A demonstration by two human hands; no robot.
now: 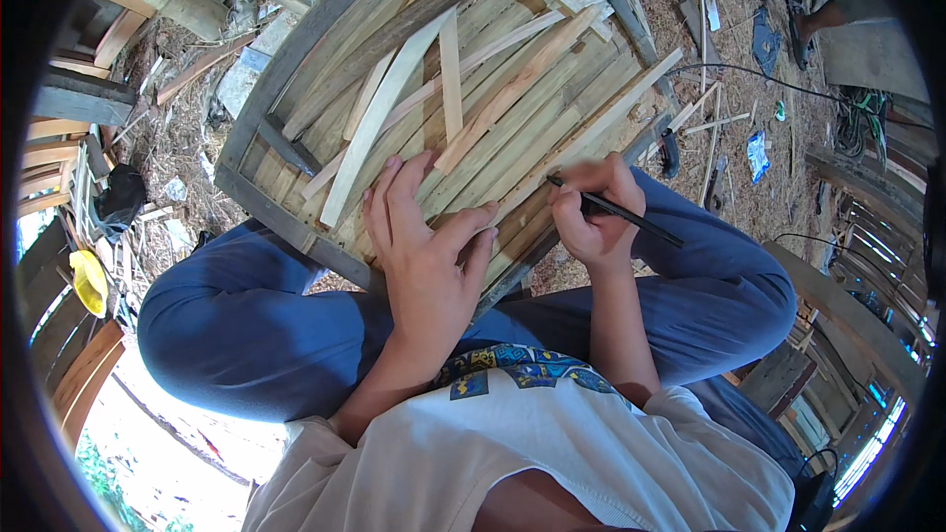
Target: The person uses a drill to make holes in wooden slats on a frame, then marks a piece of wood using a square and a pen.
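A wooden panel with a dark curved frame [258, 128] and pale slats lies across my lap. My left hand [419, 241] rests on its near part with fingers spread, pressing down on the wood. Its index finger and thumb reach the lower end of a long pale wooden strip [616, 108] that runs slantwise to the right edge. My right hand [603, 212] pinches a slim black pen [645, 227], its tip against the wood beside this strip. Several loose strips, such as a pale one [379, 128] and a reddish one [517, 89], lie over the slats.
Wood shavings and offcuts cover the ground [729, 158]. A dark-handled tool [670, 153] lies by my right knee. To the left are a yellow object [89, 283] and a black bag [123, 197]. A cable [759, 72] crosses at right, near another person's foot [820, 22].
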